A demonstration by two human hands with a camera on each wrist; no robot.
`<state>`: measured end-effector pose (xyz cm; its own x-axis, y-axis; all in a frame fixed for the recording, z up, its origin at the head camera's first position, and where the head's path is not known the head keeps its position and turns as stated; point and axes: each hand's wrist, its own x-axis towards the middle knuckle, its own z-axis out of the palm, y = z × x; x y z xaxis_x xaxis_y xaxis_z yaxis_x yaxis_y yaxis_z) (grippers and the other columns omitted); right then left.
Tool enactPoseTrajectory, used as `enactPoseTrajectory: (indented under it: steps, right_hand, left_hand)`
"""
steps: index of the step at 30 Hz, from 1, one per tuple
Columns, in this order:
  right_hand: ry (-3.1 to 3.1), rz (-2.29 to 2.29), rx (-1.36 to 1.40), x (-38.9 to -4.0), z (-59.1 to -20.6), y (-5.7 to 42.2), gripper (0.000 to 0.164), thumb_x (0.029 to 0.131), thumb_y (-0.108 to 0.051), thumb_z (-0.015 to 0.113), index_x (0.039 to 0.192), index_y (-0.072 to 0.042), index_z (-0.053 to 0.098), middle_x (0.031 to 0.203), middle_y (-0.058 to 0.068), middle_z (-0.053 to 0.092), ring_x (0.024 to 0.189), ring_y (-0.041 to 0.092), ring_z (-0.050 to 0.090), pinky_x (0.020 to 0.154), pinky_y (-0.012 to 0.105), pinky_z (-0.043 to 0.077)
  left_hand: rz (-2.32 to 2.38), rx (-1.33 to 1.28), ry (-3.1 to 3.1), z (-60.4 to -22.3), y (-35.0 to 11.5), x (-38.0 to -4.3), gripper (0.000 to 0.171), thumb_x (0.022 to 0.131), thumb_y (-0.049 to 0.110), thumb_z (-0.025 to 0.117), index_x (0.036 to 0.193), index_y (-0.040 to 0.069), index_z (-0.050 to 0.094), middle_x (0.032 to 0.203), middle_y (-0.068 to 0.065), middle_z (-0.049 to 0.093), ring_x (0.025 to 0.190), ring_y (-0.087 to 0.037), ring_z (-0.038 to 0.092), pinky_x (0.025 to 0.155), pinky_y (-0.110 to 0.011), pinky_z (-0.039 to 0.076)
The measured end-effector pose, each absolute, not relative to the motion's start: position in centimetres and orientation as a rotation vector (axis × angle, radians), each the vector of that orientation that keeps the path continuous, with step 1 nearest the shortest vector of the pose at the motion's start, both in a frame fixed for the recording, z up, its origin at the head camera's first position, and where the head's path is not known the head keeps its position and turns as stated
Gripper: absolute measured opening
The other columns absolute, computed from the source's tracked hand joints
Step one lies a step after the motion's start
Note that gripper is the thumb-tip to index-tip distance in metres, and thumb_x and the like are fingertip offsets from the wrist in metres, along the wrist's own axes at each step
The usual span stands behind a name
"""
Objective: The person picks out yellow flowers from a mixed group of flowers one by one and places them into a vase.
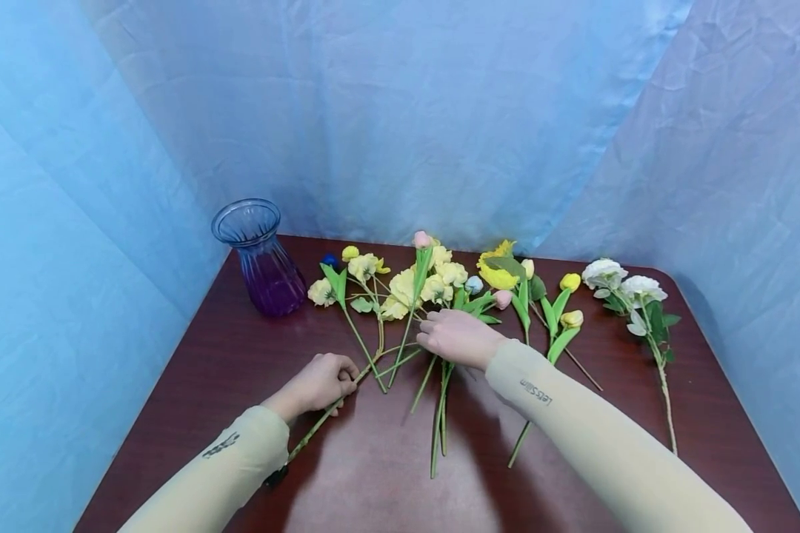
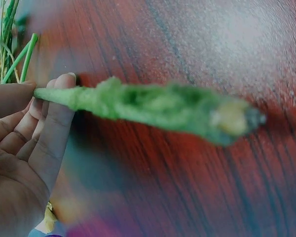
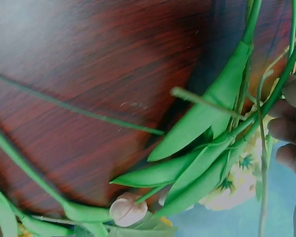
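- Pale sleeves are reaching in from the near edge, both bearing dark lettering or marks.
- Left hand is pinching a green stem between thumb and fingers, and the stem's cut end is pointing back toward the person.
- That stem is branching beyond the hand and running up toward the cream flowers, which are lying across the middle of the table.
- Right hand is reaching over the central stems, just beside a pink tulip; whether its fingers are gripping any stem, one cannot tell.
- Yellow tulips and a larger yellow flower are lying right of the cream ones.
- White flowers are resting farther right, well apart from both hands.
- One glass vase, bluish above and purple below, is standing upright at the back left.
- Blue curtains are hanging behind everything.
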<state>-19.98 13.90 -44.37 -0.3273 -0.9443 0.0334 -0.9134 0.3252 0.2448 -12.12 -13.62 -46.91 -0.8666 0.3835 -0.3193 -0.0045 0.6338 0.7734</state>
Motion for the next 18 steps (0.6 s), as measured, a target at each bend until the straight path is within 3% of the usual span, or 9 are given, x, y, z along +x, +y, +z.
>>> enactPoseTrajectory:
  steps: [12,18]
  right_hand:
    - [-2.497,-0.215,1.726,-19.2,-44.3,16.3,0.019,0.081,0.001,0.067,0.075,-0.016,0.068,0.077,-0.001,0.06,0.073,0.019,0.052,0.064,0.033,0.049]
    - [-2.478,-0.122,1.631,-19.1,-43.6,15.3,0.019,0.083,-0.001,0.061,0.07,-0.014,0.064,0.069,-0.002,0.058,0.066,0.02,0.051,0.06,0.035,0.046]
  left_hand:
    - [1.161,0.276,2.385,-46.5,-13.8,-11.9,0.007,0.088,-0.005,0.061,0.094,-0.002,0.062,0.069,-0.014,0.064,0.048,-0.028,0.062,0.042,-0.033,0.054]
    - [1.163,0.275,2.376,-46.2,-13.9,-11.8,0.007,0.087,-0.005,0.061,0.093,-0.003,0.062,0.068,-0.015,0.064,0.047,-0.029,0.062,0.041,-0.032,0.054]
